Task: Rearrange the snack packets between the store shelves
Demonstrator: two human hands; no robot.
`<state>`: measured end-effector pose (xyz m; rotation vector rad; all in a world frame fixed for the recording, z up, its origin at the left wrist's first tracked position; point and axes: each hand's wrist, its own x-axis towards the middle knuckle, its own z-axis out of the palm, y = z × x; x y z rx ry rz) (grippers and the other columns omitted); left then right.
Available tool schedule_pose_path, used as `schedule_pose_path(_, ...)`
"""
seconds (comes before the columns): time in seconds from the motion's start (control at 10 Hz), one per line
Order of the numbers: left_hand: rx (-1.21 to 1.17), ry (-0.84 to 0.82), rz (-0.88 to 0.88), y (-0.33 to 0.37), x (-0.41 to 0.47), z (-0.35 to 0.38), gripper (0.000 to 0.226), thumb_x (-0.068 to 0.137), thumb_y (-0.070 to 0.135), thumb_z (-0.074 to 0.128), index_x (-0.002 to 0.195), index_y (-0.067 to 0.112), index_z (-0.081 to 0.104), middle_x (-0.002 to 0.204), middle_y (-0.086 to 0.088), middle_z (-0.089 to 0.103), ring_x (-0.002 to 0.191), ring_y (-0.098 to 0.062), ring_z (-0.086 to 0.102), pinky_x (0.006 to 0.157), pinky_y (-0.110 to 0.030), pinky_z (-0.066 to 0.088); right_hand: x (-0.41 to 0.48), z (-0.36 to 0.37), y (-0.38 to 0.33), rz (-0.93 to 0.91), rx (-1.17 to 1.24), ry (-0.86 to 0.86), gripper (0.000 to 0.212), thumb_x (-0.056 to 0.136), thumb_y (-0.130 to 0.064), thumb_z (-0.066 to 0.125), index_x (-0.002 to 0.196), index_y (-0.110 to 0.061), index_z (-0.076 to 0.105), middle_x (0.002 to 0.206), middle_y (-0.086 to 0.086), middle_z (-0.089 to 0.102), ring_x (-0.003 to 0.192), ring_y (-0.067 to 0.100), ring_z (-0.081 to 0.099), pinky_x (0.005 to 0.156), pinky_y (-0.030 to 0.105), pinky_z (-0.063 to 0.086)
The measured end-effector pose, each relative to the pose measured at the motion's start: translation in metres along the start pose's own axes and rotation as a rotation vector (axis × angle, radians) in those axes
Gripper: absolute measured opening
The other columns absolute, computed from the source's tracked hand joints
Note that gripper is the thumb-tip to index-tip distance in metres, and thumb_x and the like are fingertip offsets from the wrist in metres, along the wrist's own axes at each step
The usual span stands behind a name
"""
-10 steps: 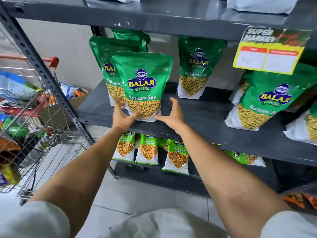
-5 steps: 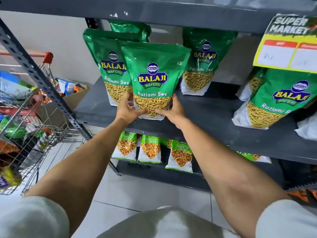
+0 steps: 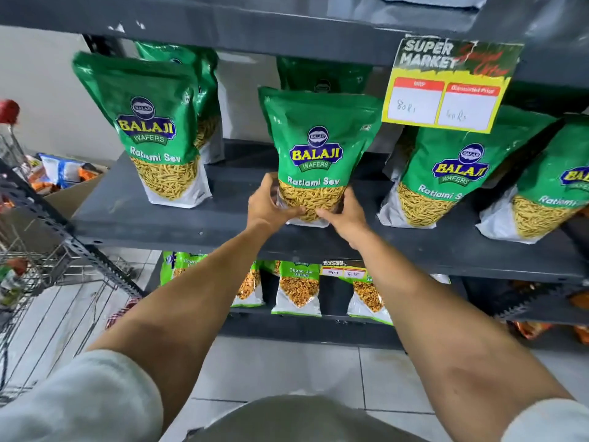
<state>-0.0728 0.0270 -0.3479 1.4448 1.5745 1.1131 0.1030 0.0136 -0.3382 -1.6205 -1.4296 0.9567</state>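
Packet (image 3: 320,157) upright near front edge of middle shelf (image 3: 165,223) | clasped low between left hand (image 3: 271,205) and right hand (image 3: 345,216) | bare shelf room either side, neighbour packets (image 3: 153,132) apart

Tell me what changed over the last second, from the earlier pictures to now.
Both hands closed on the front sev packet: the left hand and right hand went from open beside it to gripping its base. The packet moved right, away from the left packet, toward the packet behind. The other packets, shelf and price tag stayed put.
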Motion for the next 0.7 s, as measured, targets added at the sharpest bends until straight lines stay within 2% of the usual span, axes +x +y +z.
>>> schedule_pose_path(0.1,0.025,-0.008,-0.021,-0.003,-0.001,-0.001,0.071,0.051,0.026,0.094,0.101,0.031,0.044,0.106,0.002,0.069,0.102,-0.017,0.066,0.096,-0.041,0.053,-0.002,0.003,0.001,0.015,-0.012,-0.019,0.063,0.081,-0.013,0.072,0.132,-0.018,0.036,0.129,0.006,0.058,0.107,0.015,0.052,0.091,0.028,0.039)
schedule_pose_path(0.2,0.082,-0.04,-0.005,0.001,0.0,-0.005,0.068,0.055,0.027,0.092,0.102,0.03,0.043,0.112,0.0,0.07,0.104,-0.019,0.065,0.096,-0.041,0.053,-0.002,0.001,-0.001,0.03,-0.061,-0.018,0.063,0.081,-0.017,0.072,0.131,-0.018,0.034,0.131,0.006,0.057,0.117,0.023,0.054,0.091,0.028,0.039)
schedule_pose_path(0.4,0.269,-0.072,-0.004,0.0,-0.011,-0.017,0.077,0.062,0.035,0.088,0.119,0.017,0.041,0.12,-0.007,0.061,0.107,-0.025,0.059,0.092,-0.041,0.052,-0.013,0.002,-0.015,0.047,-0.19,0.03,0.055,0.083,-0.02,0.07,0.123,-0.006,0.035,0.132,0.013,0.055,0.122,0.032,0.052,0.094,0.034,0.041)
schedule_pose_path(0.5,0.455,-0.087,0.012,-0.005,-0.018,-0.025,0.075,0.066,0.043,0.082,0.121,0.015,0.039,0.125,-0.009,0.057,0.112,-0.029,0.056,0.09,-0.045,0.051,-0.024,0.0,-0.021,0.042,-0.222,0.045,0.058,0.082,-0.021,0.071,0.125,-0.006,0.036,0.132,0.014,0.055,0.121,0.032,0.052,0.091,0.031,0.04)
schedule_pose_path(0.6,0.521,-0.078,0.054,0.0,-0.024,-0.033,0.067,0.069,0.047,0.078,0.114,0.016,0.04,0.12,-0.008,0.058,0.11,-0.031,0.056,0.088,-0.047,0.051,-0.038,-0.003,-0.022,0.025,-0.216,0.07,0.056,0.082,-0.025,0.071,0.125,-0.007,0.04,0.126,0.012,0.059,0.116,0.029,0.055,0.082,0.024,0.036)
schedule_pose_path(0.7,0.655,-0.038,0.153,0.013,-0.032,-0.042,0.063,0.074,0.046,0.074,0.116,0.013,0.042,0.121,-0.011,0.054,0.114,-0.033,0.051,0.09,-0.049,0.047,-0.053,-0.011,-0.03,-0.003,-0.197,0.115,0.051,0.083,-0.028,0.07,0.123,-0.008,0.046,0.121,0.011,0.06,0.11,0.025,0.056,0.077,0.023,0.035)
